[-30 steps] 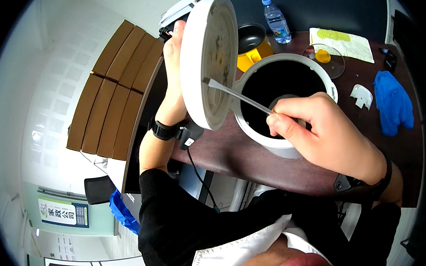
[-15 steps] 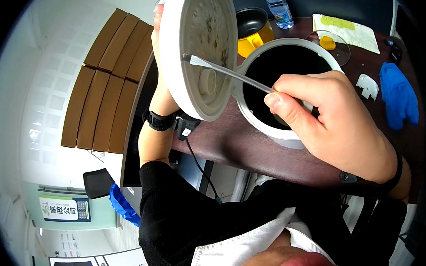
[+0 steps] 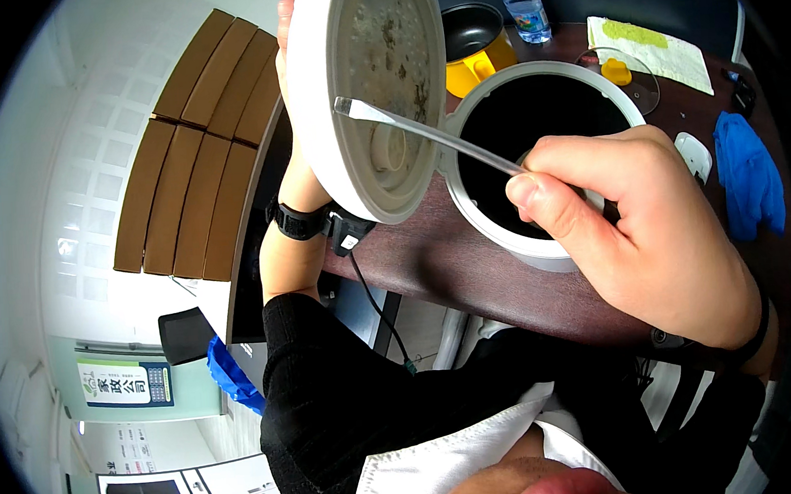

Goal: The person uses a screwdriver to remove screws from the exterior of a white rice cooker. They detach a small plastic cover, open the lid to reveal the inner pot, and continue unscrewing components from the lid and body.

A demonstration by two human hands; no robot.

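Note:
A white round lid (image 3: 394,79) stands tipped up on its edge, its stained inner face toward my right hand. Behind the lid, my left hand (image 3: 284,38) is closed on its edge; most of the fingers are hidden. My right hand (image 3: 633,210) grips a flat-blade screwdriver (image 3: 434,134) by its near end, the handle hidden in the fist. The blade lies at the lid's inner face near the rim; contact I cannot tell. Below my right hand sits a white round pot-like appliance (image 3: 550,254) with a dark inside, beside the lid at a hinge-like tab.
Behind the appliance are a yellow pot (image 3: 493,58) and a water bottle (image 3: 524,8). Farther right lie a clear lid with a yellow knob (image 3: 616,72), a green-stained cloth (image 3: 688,62), a white plastic piece (image 3: 693,156) and blue gloves (image 3: 749,176). Brown boxes (image 3: 186,151) stand left.
The view has shifted slightly, moving the table things a little rightward. My right hand sits slightly farther right and lower, now covering more of the white piece. Both hands keep their hold.

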